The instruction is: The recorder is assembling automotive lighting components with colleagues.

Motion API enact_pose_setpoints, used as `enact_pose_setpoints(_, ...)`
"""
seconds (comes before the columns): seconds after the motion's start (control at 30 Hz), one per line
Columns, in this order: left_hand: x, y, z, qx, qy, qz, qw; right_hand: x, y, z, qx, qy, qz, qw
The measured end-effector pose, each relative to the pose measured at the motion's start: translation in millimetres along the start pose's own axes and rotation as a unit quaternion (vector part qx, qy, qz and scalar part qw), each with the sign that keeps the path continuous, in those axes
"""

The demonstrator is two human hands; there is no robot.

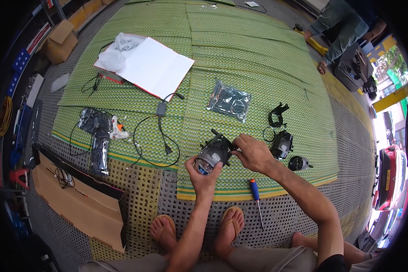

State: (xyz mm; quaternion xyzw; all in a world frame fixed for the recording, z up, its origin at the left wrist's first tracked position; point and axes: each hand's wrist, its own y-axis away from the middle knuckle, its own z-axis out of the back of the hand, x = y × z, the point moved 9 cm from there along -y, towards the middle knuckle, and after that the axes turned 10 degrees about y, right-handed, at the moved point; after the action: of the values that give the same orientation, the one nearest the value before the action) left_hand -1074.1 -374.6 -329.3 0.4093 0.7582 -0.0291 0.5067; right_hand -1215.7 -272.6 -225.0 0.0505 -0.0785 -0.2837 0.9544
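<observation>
My left hand (201, 180) grips a projector lamp (217, 148) from its near side. The lamp has a black finned housing, and its round glass lens tilts toward me. Thumb and fingers of my right hand (255, 154) are pinched together at the lamp's right side; whatever lies between them is too small to make out. To the right, a black bracket (277, 116), a second black lamp unit (283, 145) and a round lens piece (298, 163) lie on the mat. A blue-handled screwdriver (254, 189) rests across the mat's front edge.
A green woven mat (254, 50) covers the floor. On it are an open box with a white lid (161, 63), a silver bag (230, 100), a glue gun (118, 128) and a cable module (161, 109). Cardboard packaging (77, 195) lies lower left. Another person (342, 34) bends at upper right.
</observation>
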Motion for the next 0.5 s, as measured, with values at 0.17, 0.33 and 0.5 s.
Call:
enact_pose_setpoints(0.17,4,-1,-2,-0.003,-0.006,0.000,1.000,10,5,-3,-0.023,0.039,0.066,0.997)
enact_pose_setpoints(0.33,8,2,-1,0.001,0.007,0.010,1.000,12,7,11,-0.064,0.026,0.044,0.997)
enact_pose_setpoints(0.5,9,3,1,0.001,0.019,0.023,1.000,-20,3,-19,0.130,-0.021,-0.125,0.983)
